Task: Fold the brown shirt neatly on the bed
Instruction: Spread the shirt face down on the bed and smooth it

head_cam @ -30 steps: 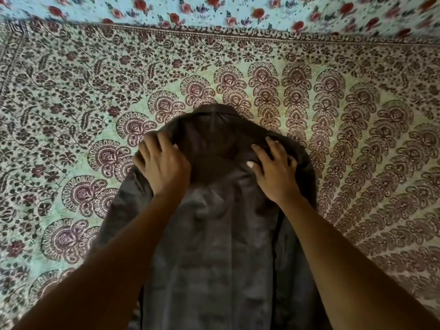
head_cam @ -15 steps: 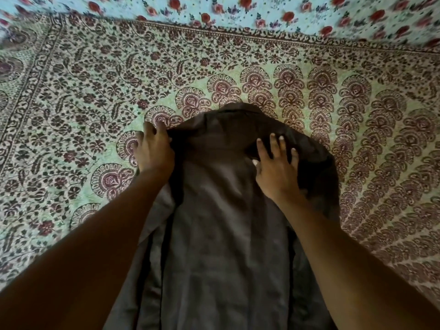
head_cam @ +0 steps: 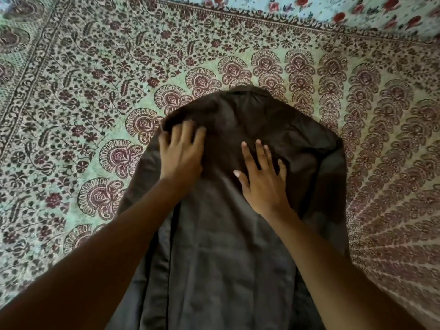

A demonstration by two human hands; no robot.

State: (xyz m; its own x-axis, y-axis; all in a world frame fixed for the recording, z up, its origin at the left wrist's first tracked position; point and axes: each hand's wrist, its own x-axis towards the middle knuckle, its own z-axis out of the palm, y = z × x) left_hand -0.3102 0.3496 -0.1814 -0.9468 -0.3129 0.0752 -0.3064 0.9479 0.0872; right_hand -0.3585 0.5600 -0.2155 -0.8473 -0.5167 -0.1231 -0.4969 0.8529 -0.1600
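Moved inward off the edge, left hand now presses flat on brown shirt; right hand stays flat.

head view, looking down, close over bed

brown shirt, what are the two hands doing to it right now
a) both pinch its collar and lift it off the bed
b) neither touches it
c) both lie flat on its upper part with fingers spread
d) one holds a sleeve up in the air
c: the left hand and right hand both rest open, fingers spread, on the upper part of the brown shirt, which lies on the patterned bedsheet.
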